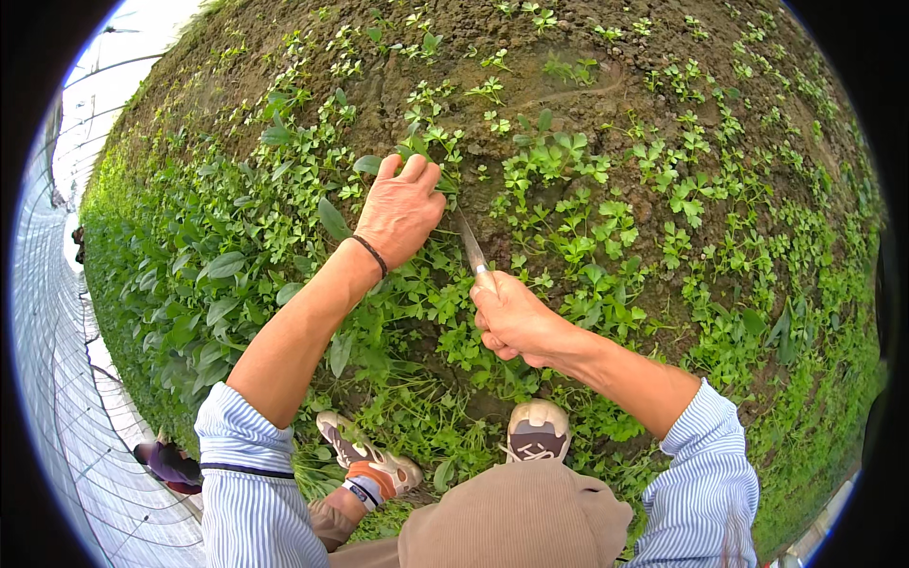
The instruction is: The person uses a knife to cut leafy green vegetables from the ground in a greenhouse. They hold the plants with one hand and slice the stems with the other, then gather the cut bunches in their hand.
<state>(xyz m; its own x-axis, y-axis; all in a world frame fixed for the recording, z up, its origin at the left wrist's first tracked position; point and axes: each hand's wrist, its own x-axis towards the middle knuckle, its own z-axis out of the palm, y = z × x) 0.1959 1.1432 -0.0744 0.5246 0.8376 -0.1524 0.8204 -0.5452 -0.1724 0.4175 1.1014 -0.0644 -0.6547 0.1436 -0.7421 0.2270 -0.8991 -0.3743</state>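
Observation:
My left hand (pixel 402 209), with a dark braided band at its wrist, grips a leafy green plant (pixel 415 148) low to the ground; its fingertips are partly hidden among the leaves. In my right hand (pixel 513 317) is a knife (pixel 469 243) with a light ferrule, its narrow blade pointing up and left toward the soil beside my left hand. The blade's tip lies close to the stems there; whether it touches them, I cannot tell. Small lobed-leaf seedlings (pixel 568 238) grow right of the blade.
Denser broad-leaved plants (pixel 225 265) cover the ground at left. Brown soil (pixel 383 89) shows between sparse seedlings farther ahead. My two shoes (pixel 537 430) stand among greens below my hands. Another person (pixel 172 465) is at the far lower left, near the greenhouse's sheet wall (pixel 78 397).

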